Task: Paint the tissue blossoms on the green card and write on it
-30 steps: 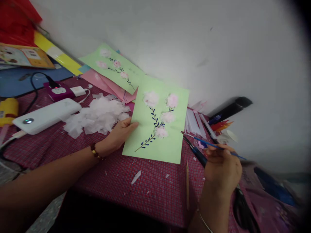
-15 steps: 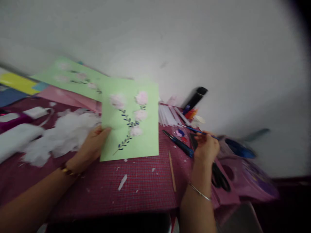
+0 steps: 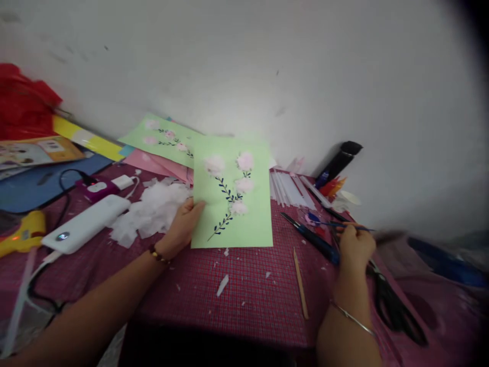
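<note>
My left hand point(image 3: 185, 224) pinches the left edge of a light green sheet of paper point(image 3: 255, 229), holding it tilted up toward me. On the sheet are pale pink fluffy flowers point(image 3: 244, 162) and a dark blue leafy stem point(image 3: 223, 224). My right hand point(image 3: 356, 246) is closed on a thin blue paintbrush point(image 3: 340, 224), whose tip is at a small pot of dark blue paint point(image 3: 312, 218). Beside that hand lie a blue utility knife point(image 3: 317, 242) and black-handled scissors point(image 3: 397, 306). A wooden stick point(image 3: 300, 285) rests on the checked red tablecloth point(image 3: 260, 311).
A heap of white paper pieces point(image 3: 153, 206), a white power bank point(image 3: 87, 224) and a yellow glue gun point(image 3: 25, 234) lie on the left. Behind stands a second green flower sheet point(image 3: 164, 145). White sticks point(image 3: 286, 188) and a black tube point(image 3: 340, 160) sit by the wall.
The view has swung left, bringing the glue gun and red bag into sight. The brush tip has lowered to the blue paint. My left hand still holds the green sheet.
</note>
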The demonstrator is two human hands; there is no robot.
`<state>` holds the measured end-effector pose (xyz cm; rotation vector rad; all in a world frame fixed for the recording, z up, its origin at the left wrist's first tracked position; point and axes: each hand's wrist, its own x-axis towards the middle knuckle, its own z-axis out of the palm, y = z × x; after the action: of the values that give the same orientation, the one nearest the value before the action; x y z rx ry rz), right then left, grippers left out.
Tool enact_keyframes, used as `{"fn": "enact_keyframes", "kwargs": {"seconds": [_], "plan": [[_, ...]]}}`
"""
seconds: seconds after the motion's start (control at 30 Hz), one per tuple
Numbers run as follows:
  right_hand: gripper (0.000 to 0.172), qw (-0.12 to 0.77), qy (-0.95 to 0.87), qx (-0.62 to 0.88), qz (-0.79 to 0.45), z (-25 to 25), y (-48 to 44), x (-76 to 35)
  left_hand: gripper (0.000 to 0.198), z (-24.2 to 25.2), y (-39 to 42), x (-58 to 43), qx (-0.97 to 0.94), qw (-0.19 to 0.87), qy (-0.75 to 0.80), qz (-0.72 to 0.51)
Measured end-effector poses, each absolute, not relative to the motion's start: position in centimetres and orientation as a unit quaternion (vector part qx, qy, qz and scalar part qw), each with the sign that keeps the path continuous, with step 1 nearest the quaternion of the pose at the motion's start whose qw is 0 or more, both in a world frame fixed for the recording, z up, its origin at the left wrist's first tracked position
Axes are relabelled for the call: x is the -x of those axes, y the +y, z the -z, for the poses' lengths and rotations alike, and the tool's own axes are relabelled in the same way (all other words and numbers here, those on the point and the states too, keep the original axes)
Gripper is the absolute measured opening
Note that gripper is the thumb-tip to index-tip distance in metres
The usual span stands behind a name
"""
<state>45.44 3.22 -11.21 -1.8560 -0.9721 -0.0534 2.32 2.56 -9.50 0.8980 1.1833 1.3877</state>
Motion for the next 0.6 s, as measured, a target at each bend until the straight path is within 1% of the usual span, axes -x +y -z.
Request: {"fn": "enact_keyframes", "kwargs": {"seconds": [0.03,0.13,0.3,0.4,0.43,0.47,0.5,0.6], "plan": [[0.026,0.505,-0.398,0.766,0.015,11.3,3.3,-45.5,0.029,9.6,2.7,-2.3,-0.376,0.529,0.487,-0.584],[0.018,0.558,-0.371,0.742,-0.031,11.2,3.3,-45.3,0.028,9.8,2.7,-2.3,-0.378,0.535,0.472,-0.59],[0.018,0.682,-0.331,0.64,-0.122,9.4,3.0,-42.8,0.031,9.4,2.4,-2.4,-0.374,0.558,0.461,-0.58],[0.016,0.728,-0.353,0.543,-0.224,7.8,2.5,-39.8,0.031,9.2,2.2,-2.4,-0.368,0.574,0.46,-0.568],[0.015,0.744,-0.367,0.484,-0.277,7.4,2.2,-38.6,0.03,9.1,2.1,-2.4,-0.367,0.577,0.459,-0.567],[0.014,0.75,-0.387,0.427,-0.325,7.0,1.8,-37.3,0.03,9.1,2.1,-2.4,-0.365,0.58,0.459,-0.566],[0.013,0.751,-0.408,0.39,-0.343,6.8,1.5,-36.0,0.03,9.1,2.1,-2.4,-0.363,0.582,0.459,-0.565],[0.011,0.719,-0.469,0.372,-0.355,6.7,0.7,-33.0,0.03,9.1,2.1,-2.5,-0.357,0.589,0.46,-0.561]]}}
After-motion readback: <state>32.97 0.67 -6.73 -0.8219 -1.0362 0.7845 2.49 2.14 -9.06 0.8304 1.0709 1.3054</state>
